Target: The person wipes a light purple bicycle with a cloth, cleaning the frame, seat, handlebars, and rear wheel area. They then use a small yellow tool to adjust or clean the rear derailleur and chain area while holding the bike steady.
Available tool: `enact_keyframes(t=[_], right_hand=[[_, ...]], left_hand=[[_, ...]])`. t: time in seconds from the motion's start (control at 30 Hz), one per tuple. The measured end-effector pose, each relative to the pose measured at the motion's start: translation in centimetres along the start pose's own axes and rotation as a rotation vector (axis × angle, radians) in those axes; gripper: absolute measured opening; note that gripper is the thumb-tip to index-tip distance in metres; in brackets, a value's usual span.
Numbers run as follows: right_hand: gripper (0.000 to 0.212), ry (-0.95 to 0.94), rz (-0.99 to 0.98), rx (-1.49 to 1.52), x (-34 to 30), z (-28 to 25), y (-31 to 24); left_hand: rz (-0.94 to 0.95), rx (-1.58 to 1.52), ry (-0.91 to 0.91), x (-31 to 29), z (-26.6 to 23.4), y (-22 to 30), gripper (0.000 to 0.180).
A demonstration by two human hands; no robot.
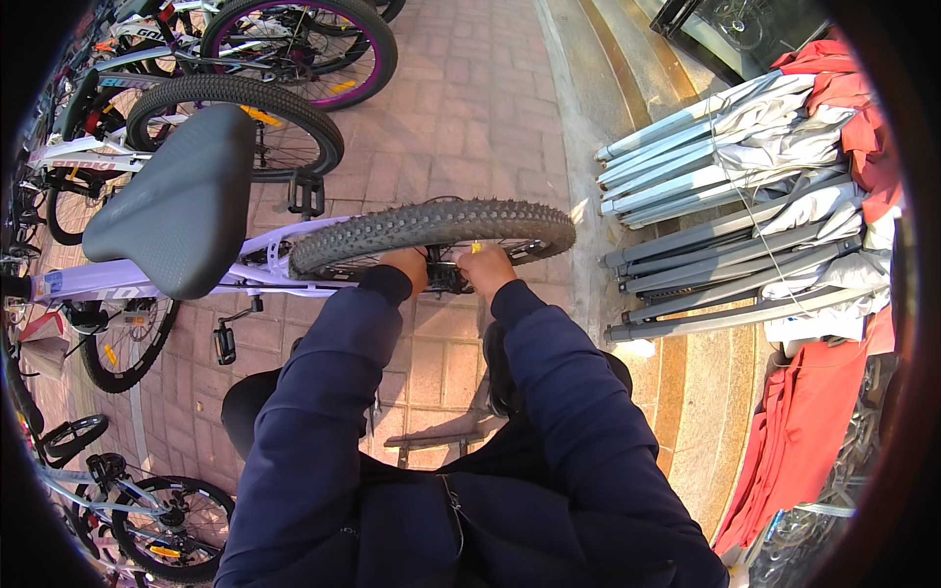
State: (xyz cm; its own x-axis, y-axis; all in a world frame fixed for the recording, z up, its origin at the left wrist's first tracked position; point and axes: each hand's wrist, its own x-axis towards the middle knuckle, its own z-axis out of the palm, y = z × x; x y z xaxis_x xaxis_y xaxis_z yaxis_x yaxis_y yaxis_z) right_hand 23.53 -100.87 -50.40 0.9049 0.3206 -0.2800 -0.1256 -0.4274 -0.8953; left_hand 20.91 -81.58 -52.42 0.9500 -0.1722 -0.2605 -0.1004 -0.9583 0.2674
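Note:
A light purple bicycle (162,281) with a black saddle (186,196) stands in front of me, its knobby rear tyre (421,227) pointing right. Both my hands are at the near side of the rear wheel, around the dark parts at its hub (446,271). My left hand (407,267) is just left of the hub, fingers curled in and mostly hidden. Right of the hub, my right hand (487,269) is closed, with a small yellow piece (476,248) showing at its fingertips. What either hand grips cannot be made out.
Several parked bicycles line the left side, one with a purple-rimmed wheel (377,59) at the back. Folded metal poles (676,186) with white and red cloth (799,421) lie on the stone steps (711,392) at right. Brick paving (470,108) runs beneath the bicycle.

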Motion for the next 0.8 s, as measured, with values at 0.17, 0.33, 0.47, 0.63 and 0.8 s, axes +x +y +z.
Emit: enact_keyframes(t=[0.17,0.33,0.47,0.63,0.8], right_hand=[[0.024,-0.065,0.314,0.51,-0.4,-0.4,-1.2],[0.024,0.054,-0.206,-0.263,-0.5,-1.4,-2.1],[0.02,0.09,-0.236,-0.414,-0.9,-2.0,-2.6],[0.018,0.07,-0.201,-0.1,-1.7,-2.6,-3.0],[0.018,0.105,-0.156,0.097,-2.5,-2.7,-3.1]], left_hand=[[-0.129,0.017,0.104,-1.7,-1.2,1.8,0.02],[-0.139,0.058,0.2,-2.9,-2.0,2.5,0.019],[-0.162,0.086,0.188,-3.8,-3.2,2.9,0.018],[-0.164,0.092,0.298,-6.7,-5.3,2.7,0.02],[0.0,-0.042,0.62,-11.0,-7.9,1.9,0.022]])
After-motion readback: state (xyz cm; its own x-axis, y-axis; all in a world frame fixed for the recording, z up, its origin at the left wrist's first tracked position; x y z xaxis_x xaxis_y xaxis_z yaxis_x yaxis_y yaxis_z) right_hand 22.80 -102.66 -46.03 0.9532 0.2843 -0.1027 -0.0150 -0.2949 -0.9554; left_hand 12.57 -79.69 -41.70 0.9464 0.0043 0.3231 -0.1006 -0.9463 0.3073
